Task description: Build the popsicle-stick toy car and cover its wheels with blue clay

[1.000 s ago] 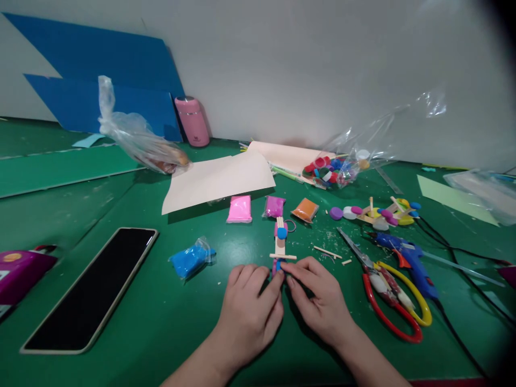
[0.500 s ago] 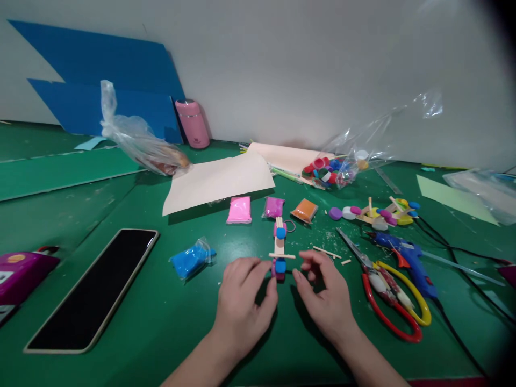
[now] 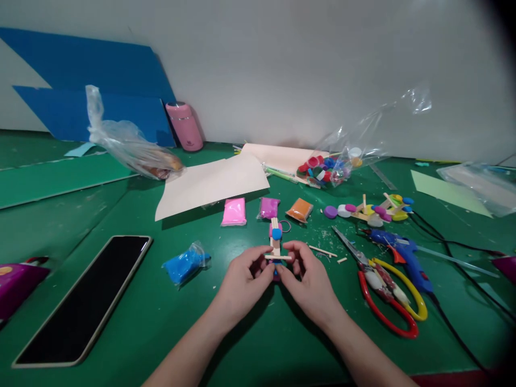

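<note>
A small model made of wooden sticks (image 3: 276, 248), with coloured caps and blue blobs that look like clay, stands on the table in front of me. My left hand (image 3: 252, 271) and my right hand (image 3: 305, 271) meet at its near end, thumbs almost touching over the blue piece. Fingers of both hands curl around that end, close to the wooden cross stick (image 3: 278, 257). The thumbs partly hide the near cap and blue piece. Beyond the hands, the far blue piece (image 3: 277, 234) and a thin ring (image 3: 286, 226) show.
Scissors (image 3: 387, 295) and a blue glue gun (image 3: 403, 252) with its cable lie right. Left are a blue clay packet (image 3: 186, 264) and a phone (image 3: 86, 301). Pink (image 3: 234, 212), purple (image 3: 269, 208) and orange (image 3: 300, 210) packets lie beyond. A cap-and-stick assembly (image 3: 368, 209) lies back right.
Both hands have closed in on the near end of the model, the right hand moving left to it. The thumbs now cover part of the near blue piece. The view has shifted slightly.
</note>
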The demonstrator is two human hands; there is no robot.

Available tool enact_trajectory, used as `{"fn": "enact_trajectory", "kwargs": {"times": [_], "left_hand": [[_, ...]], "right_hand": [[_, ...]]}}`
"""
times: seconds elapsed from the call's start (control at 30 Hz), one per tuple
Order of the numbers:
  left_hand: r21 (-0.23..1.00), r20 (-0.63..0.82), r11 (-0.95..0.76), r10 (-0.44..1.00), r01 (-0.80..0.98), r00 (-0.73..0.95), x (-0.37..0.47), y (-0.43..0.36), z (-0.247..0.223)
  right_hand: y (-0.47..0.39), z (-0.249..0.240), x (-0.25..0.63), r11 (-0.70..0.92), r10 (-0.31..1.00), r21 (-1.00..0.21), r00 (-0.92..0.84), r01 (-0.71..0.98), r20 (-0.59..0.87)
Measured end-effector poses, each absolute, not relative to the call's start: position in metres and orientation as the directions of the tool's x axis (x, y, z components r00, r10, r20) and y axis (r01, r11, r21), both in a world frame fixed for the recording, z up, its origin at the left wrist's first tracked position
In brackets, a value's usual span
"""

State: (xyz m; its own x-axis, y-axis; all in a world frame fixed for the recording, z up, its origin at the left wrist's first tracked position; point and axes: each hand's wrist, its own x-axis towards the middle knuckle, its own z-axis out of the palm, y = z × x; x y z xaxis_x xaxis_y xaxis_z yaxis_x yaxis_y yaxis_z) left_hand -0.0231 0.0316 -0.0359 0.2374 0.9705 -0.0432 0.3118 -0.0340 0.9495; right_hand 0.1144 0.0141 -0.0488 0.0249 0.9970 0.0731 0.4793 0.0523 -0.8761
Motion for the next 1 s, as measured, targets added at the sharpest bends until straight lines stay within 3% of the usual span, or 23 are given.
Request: {"fn": "enact_trajectory", "kwargs": {"times": [0.4,1.0], "left_hand": [[0.909,-0.013,-0.109,0.957,0.402,0.288,-0.0264,0.0337,-0.0329],[0.915,-0.005,-0.113,0.957,0.387,0.291,-0.0273,0.0335,-0.0368]], "right_hand": [[0.0162,-0.0515,0.1116,0.042,0.998,-0.869,0.022,0.494,0.061],[0.0172,-0.0505,0.1119,0.052,0.998,-0.878,-0.004,0.475,0.057]]}}
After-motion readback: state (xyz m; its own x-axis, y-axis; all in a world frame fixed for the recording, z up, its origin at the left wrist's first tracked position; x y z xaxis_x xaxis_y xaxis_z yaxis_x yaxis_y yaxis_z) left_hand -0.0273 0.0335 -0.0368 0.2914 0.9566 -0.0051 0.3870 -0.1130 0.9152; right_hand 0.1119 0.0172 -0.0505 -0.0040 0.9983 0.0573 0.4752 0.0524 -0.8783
